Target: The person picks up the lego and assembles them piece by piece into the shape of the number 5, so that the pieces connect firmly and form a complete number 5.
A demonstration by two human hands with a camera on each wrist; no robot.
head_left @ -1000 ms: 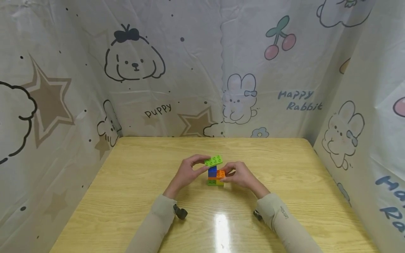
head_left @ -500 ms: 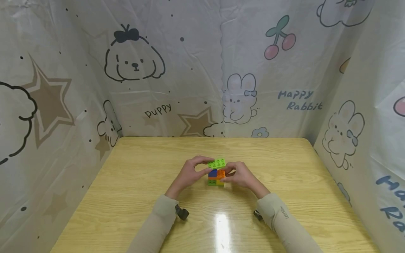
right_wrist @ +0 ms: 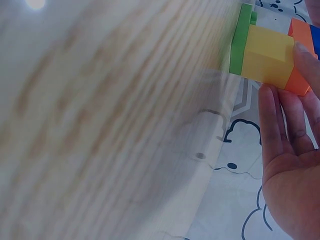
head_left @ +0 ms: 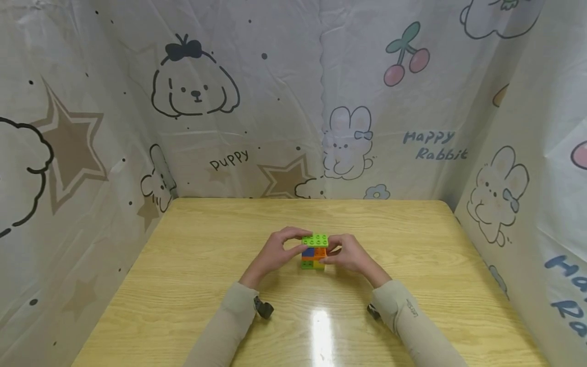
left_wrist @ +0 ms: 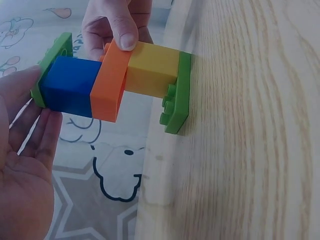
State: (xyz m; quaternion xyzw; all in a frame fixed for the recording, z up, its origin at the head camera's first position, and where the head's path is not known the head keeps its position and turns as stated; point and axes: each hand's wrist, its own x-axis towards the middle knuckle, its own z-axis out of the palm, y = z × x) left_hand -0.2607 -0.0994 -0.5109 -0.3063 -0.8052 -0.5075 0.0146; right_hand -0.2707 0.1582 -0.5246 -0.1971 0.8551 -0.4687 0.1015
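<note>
A small tower of toy building blocks stands mid-table. From the bottom it has a green base plate (left_wrist: 181, 100), a yellow block (left_wrist: 152, 70), an orange block (left_wrist: 109, 82) and a blue block (left_wrist: 72, 85). A light green studded plate (head_left: 316, 240) lies level across the top, over the blue block. My left hand (head_left: 276, 251) pinches that top plate at its left end, thumb in front and fingers behind. From the right, my right hand (head_left: 350, 253) grips the tower; in the right wrist view its thumb is on the orange block and its fingers reach under the yellow block (right_wrist: 267, 52).
The wooden table (head_left: 206, 234) has its far edge just behind the tower. A printed curtain (head_left: 284, 102) hangs behind and along both sides. Both forearms lie in beige sleeves, with a dark wrist camera (head_left: 263, 309) at the left cuff.
My left hand has brought the light green plate rightward and down; its earlier tilt has gone and it now lies over the tower. The right hand has stayed in place.
</note>
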